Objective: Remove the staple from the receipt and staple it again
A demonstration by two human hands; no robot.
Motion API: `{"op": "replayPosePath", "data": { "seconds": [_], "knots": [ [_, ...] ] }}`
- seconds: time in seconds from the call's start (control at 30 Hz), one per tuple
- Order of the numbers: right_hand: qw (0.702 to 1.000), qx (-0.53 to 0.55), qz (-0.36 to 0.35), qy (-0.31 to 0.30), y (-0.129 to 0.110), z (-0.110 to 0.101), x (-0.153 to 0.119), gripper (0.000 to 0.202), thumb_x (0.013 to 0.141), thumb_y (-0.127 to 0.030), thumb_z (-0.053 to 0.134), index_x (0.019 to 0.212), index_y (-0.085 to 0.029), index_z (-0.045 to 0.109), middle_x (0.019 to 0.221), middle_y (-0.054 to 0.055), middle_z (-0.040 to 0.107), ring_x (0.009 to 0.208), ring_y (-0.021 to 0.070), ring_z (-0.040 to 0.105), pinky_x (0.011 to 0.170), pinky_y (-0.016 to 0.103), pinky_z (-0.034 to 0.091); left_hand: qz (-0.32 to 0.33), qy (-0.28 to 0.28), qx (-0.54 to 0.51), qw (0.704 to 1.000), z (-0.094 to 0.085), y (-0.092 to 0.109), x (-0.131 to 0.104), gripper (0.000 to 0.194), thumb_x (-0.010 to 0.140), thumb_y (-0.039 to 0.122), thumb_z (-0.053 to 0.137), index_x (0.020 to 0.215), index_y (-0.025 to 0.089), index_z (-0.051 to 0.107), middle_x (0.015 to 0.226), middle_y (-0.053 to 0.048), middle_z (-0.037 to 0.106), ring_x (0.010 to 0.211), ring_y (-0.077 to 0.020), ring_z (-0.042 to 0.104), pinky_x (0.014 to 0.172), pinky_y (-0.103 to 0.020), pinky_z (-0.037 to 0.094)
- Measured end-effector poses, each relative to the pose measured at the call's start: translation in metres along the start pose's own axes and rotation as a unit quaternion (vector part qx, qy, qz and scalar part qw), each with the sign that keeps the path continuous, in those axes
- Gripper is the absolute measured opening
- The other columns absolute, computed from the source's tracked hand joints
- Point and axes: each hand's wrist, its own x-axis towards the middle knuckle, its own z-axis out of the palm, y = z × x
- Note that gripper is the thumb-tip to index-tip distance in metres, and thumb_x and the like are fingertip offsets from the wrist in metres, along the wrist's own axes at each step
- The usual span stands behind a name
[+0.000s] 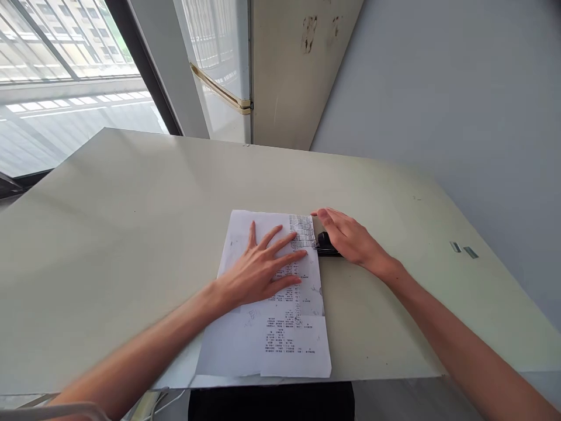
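Printed paper sheets (284, 339) lie on the white table, their text upside down to me. Rows of staples (301, 231) crowd the upper right corner of the top sheet. My left hand (267, 266) rests flat on the paper with its fingers spread. At the paper's right edge is a black stapler (328, 251), its front end meeting the sheet beside the staples. Over the stapler, my right hand (350, 237) is closed and hides most of it.
Two short staple strips (463, 250) lie on the right of the white table (144, 234). Behind the table stands a fridge (219, 70) with a yellowed handle. A grey wall (460, 88) borders the right side, a window (65, 58) the left.
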Motion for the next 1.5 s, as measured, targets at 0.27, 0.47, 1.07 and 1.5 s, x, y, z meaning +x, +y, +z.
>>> {"op": "replayPosePath", "data": {
  "seconds": [0.27, 0.47, 1.07, 1.5],
  "knots": [
    [0.999, -0.041, 0.015, -0.017, -0.009, 0.001, -0.002, 0.067, 0.107, -0.071, 0.014, 0.102, -0.029, 0.067, 0.122, 0.007, 0.073, 0.120, 0.0303, 0.063, 0.094, 0.042, 0.052, 0.011, 0.001, 0.005, 1.000, -0.004, -0.008, -0.002, 0.056, 0.105, 0.061, 0.053, 0.155, 0.036, 0.053, 0.171, -0.006, 0.038, 0.160, -0.0440, 0.024, 0.123, -0.082, 0.001],
    [0.997, -0.063, 0.034, -0.026, -0.013, 0.001, -0.003, 0.062, 0.109, -0.065, 0.016, 0.122, -0.031, 0.066, 0.140, 0.004, 0.069, 0.130, 0.0297, 0.061, 0.106, 0.047, 0.049, 0.073, -0.029, 0.001, 0.997, -0.001, 0.001, 0.002, 0.058, 0.108, 0.051, 0.053, 0.161, 0.025, 0.046, 0.175, -0.010, 0.026, 0.163, -0.0339, 0.018, 0.133, -0.056, 0.020],
    [0.994, -0.096, 0.050, -0.029, -0.015, 0.005, -0.001, 0.057, 0.109, -0.061, 0.020, 0.137, -0.036, 0.063, 0.149, 0.000, 0.065, 0.139, 0.0302, 0.058, 0.114, 0.052, 0.048, 0.051, -0.004, 0.009, 0.999, 0.013, 0.009, 0.002, 0.056, 0.109, 0.054, 0.048, 0.158, 0.027, 0.051, 0.176, -0.010, 0.021, 0.163, -0.0351, 0.016, 0.133, -0.061, 0.016],
    [0.989, -0.136, 0.049, -0.026, -0.018, 0.006, -0.001, 0.053, 0.110, -0.056, 0.022, 0.137, -0.036, 0.064, 0.148, 0.001, 0.066, 0.138, 0.0288, 0.060, 0.112, 0.050, 0.050, 0.047, 0.002, 0.010, 0.999, 0.017, 0.011, 0.000, 0.055, 0.109, 0.053, 0.049, 0.157, 0.025, 0.052, 0.176, -0.011, 0.024, 0.163, -0.0356, 0.017, 0.133, -0.060, 0.015]
  ]
}}
